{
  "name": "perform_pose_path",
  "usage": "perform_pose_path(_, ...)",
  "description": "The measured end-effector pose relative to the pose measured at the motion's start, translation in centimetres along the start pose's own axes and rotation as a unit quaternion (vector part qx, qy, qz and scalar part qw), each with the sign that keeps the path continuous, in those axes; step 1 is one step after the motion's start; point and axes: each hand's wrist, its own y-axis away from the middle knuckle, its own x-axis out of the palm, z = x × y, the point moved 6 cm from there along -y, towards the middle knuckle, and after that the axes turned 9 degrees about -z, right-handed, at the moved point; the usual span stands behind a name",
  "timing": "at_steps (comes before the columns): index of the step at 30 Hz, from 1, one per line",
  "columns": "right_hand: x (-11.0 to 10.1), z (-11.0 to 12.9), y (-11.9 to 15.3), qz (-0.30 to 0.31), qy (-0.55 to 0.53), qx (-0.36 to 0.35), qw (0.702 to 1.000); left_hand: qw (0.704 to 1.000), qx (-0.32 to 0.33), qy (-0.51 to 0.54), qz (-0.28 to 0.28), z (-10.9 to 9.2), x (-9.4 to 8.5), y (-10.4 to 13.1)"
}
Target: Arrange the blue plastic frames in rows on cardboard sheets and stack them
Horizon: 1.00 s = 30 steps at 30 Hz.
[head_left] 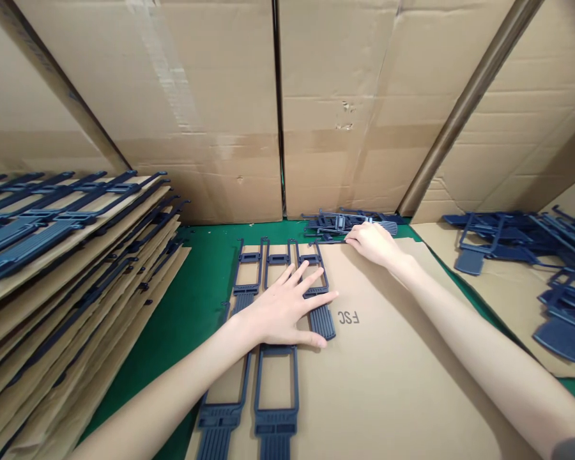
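Observation:
My left hand (292, 306) lies flat with its fingers spread across the dark blue plastic frames. It covers parts of the middle ones. One frame (322, 319) shows its ribbed end beside my thumb. Farther back, my right hand (374, 243) is closed, its fingertips pinched at the end of a thin dark blue plastic frame (328, 242) at the sheet's far edge. A loose heap of similar frames (335, 222) sits just behind that hand. More frames (276, 383) lie in rows on the left half of a cardboard sheet (388, 383) printed "FSC".
At the left stands a tall stack of cardboard sheets (163, 281) layered with dark blue frames. To the right, jumbled plastic pieces (563, 338) rest on another cardboard sheet (431, 233). Large cardboard boxes (211, 115) wall off the back of the green tabletop (138, 383).

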Motion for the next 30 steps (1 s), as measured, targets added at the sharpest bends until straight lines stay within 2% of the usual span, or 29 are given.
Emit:
perform_pose_path(12, -1.0, -1.1, 0.0, 0.001, 0.032, 0.005, 0.999, 1.000, 0.000, -0.011, -0.008, 0.1, 0.5, 0.2)
perform_pose_path(15, -1.8, -1.6, -0.2, -0.014, -0.002, 0.022, 1.000, 1.000, 0.001, -0.008, -0.006, 0.1, 0.5, 0.1)
perform_pose_path(20, -3.7, -2.6, -0.5, -0.073, -0.103, 0.066, 0.990, 1.000, 0.001, -0.008, -0.008, 0.1, 0.5, 0.1)
perform_pose_path(23, -4.2, -2.6, -0.6, -0.077, -0.144, 0.078, 0.983, 1.000, 0.005, -0.002, -0.017, 0.1, 0.5, 0.1)
perform_pose_path(30, -4.0, -2.5, -0.3, -0.083, -0.099, 0.103, 0.986, 1.000, 0.001, 0.010, -0.023, 0.0, 0.3, 0.2)
